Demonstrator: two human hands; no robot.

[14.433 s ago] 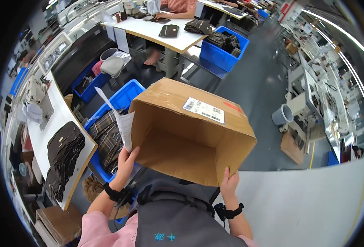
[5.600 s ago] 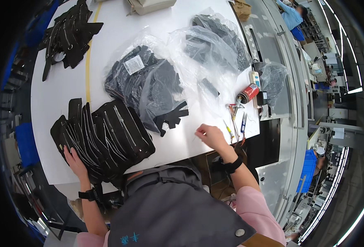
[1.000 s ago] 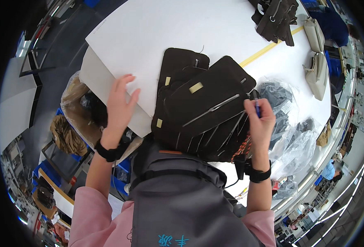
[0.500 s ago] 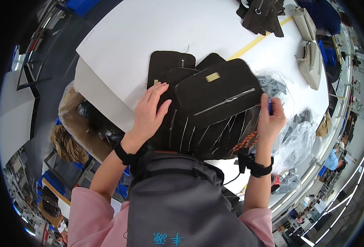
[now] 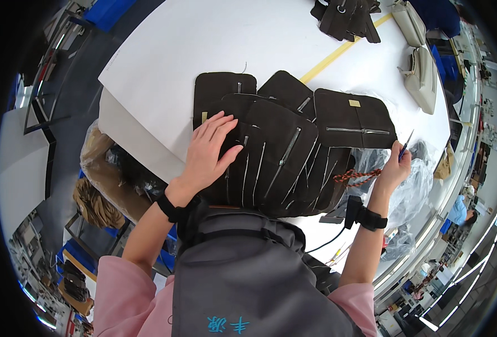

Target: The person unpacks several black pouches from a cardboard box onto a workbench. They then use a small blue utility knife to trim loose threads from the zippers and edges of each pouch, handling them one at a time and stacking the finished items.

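Pressing flat, fingers spread, left hand (image 5: pixel 210 150) pins dark zippered panels (image 5: pixel 285 160) — right hand (image 5: pixel 394 168) pinches a pen (image 5: pixel 405 146).

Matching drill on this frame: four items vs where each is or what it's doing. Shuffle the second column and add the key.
Items
1. left hand
2. right hand
3. yellow strip
4. pale bags

Places or states
A. running across the white table beyond the dark pieces
B. lying flat on the fanned stack of dark zippered panels
C. at the far right edge of the table
D. holding a thin blue pen beside the right-most panel

Pairs: 1-B, 2-D, 3-A, 4-C
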